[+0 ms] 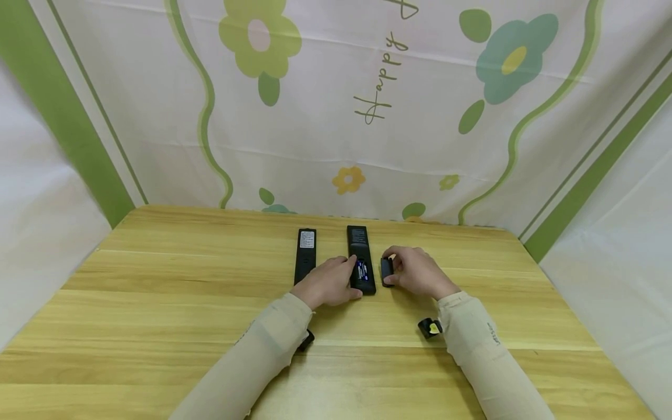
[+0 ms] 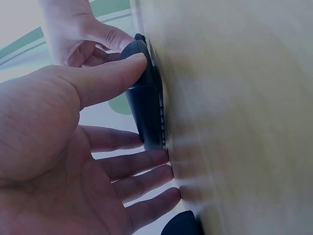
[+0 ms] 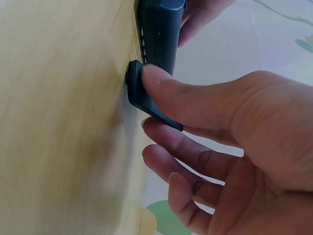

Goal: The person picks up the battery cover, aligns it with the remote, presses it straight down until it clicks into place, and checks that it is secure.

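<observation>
A black remote control (image 1: 370, 286) lies back up on the table, its battery bay open with batteries (image 1: 362, 270) inside. My left hand (image 1: 331, 282) is at its left side, thumb and index finger touching the remote with fairly straight fingers. In the left wrist view, the thumb rests on the near end of the remote (image 2: 144, 110). Just right of the remote, my right hand (image 1: 417, 271) pinches a small black battery cover (image 1: 387, 272) between thumb and fingers. The right wrist view shows the cover (image 3: 142, 98) tilted, apart from the bay.
A second black remote (image 1: 306, 256) with a white label lies to the left, partly behind my left hand. A small black object with a yellow patch (image 1: 429, 328) sits by the right sleeve. Another black object (image 1: 306, 340) is mostly hidden by the left sleeve. A printed curtain (image 1: 315, 128) hangs behind.
</observation>
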### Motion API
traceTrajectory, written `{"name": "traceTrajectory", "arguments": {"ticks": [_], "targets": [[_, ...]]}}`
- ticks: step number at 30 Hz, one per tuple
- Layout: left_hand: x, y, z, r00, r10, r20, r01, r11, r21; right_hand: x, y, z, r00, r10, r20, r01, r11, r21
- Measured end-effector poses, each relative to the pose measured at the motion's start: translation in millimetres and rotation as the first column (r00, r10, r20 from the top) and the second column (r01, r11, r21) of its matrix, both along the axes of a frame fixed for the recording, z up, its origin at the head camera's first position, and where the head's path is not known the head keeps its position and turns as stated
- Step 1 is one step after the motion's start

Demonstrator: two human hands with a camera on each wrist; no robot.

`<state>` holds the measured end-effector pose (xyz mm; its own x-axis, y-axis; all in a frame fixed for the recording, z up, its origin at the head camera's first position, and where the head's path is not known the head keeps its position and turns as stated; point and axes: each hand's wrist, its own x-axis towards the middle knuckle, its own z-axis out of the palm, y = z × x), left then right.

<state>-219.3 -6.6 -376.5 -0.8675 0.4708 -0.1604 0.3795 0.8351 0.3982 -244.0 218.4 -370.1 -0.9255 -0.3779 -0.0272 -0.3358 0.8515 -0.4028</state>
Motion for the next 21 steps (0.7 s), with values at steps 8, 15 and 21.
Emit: {"name": "traceTrajectory", "arguments": {"ticks": [8, 15, 21], "targets": [[-0.7, -0.6, 1.0, 1.000, -0.009, 0.008, 0.009, 1.000, 0.012, -0.1, 1.6, -0.4, 1.000, -0.013, -0.022, 0.012, 0.999, -0.051], [-1.4, -2.3, 2.6, 1.000, -0.017, 0.023, 0.017, 1.000, 0.026, 0.7, 1.2, 3.3, 0.999, 0.002, -0.041, -0.006, 0.995, -0.098], [-1.5, -3.3, 2.7, 0.999, -0.020, 0.027, 0.019, 0.999, 0.031, 0.1, 1.9, 6.5, 0.999, 0.003, -0.035, -0.007, 0.991, -0.137]]}}
